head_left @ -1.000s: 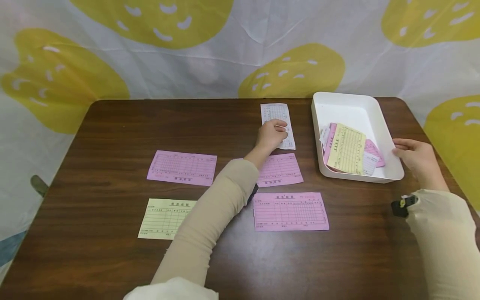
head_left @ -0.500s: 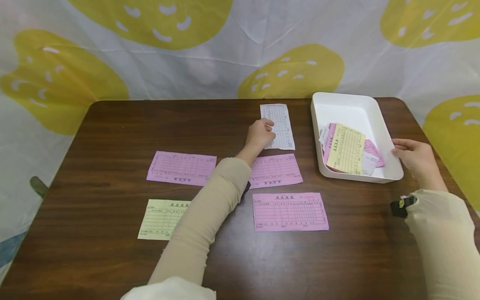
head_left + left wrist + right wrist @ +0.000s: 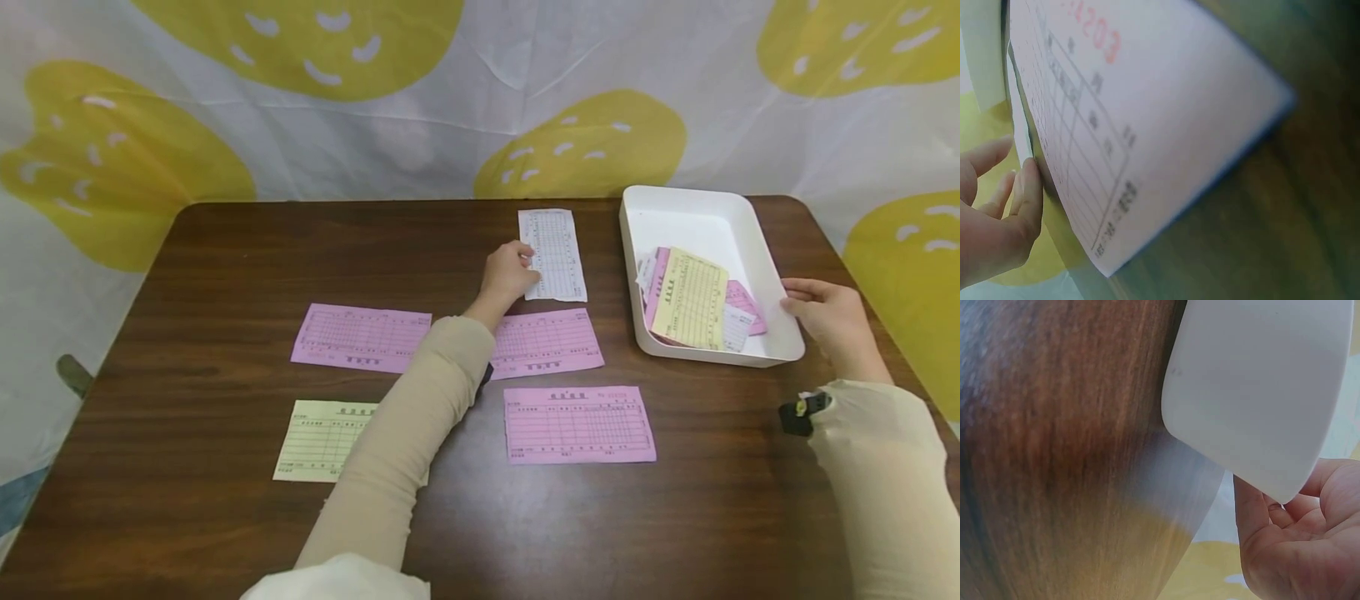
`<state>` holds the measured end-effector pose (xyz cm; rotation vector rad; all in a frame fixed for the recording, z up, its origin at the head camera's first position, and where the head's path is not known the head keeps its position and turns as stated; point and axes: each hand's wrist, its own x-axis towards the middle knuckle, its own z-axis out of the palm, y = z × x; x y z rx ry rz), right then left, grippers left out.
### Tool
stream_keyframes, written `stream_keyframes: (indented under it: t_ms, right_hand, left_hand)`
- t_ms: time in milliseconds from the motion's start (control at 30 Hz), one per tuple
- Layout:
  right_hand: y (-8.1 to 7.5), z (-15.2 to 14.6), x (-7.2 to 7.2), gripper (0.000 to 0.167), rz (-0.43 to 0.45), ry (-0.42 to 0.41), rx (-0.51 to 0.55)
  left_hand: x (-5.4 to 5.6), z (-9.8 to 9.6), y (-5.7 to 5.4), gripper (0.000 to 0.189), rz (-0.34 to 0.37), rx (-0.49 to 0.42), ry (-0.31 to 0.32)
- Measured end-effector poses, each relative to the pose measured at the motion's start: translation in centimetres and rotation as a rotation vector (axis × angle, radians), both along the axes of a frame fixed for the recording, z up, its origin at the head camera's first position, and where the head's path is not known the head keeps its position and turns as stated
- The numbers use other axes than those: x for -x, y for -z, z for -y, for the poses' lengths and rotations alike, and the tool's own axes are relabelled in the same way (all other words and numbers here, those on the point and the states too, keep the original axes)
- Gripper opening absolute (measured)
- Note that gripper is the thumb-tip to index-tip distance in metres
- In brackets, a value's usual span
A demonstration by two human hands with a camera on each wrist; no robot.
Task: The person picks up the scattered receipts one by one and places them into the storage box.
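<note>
Left hand (image 3: pixel 508 271) leftward across slip (image 3: pixel 559 252), apparently

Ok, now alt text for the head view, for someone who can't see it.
A person's left hand is at the left edge of a white slip on a dark wooden table, while the right hand holds the right side of a white tray of paper slips. Three pink slips and a yellow slip lie there too.

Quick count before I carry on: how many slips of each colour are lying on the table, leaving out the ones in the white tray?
Pink slips: 3
Yellow slip: 1
White slip: 1
Total: 5
</note>
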<state>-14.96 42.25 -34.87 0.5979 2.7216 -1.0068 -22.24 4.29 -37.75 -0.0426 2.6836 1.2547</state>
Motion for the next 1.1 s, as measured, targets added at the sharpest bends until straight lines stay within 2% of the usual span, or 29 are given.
stream_keyframes:
  t_ms: [233, 500, 833, 933, 1100]
  right_hand:
    - [0.1, 0.0, 0.0, 0.055, 0.003, 0.001, -0.008]
    - [0.1, 0.2, 0.1, 0.054, 0.011, 0.013, 0.009]
    - [0.3, 0.0, 0.1, 0.055, 0.013, 0.021, 0.015]
    - [0.3, 0.0, 0.1, 0.056, 0.017, 0.027, 0.011]
    - [0.2, 0.0, 0.0, 0.054, -0.001, 0.015, 0.004]
  left_hand:
    - [0.0, 0.3, 0.0, 0.04, 0.008, 0.085, 0.01]
    - [0.1, -0.1, -0.3, 0.055, 0.032, 0.258, 0.103]
    - [0.7, 1.6, -0.7, 0.054, 0.032, 0.27, 0.144]
    - [0.9, 2.1, -0.7, 0.054, 0.03, 0.287, 0.143]
    - [0.9, 2.5, -0.6, 0.051, 0.046, 0.254, 0.12]
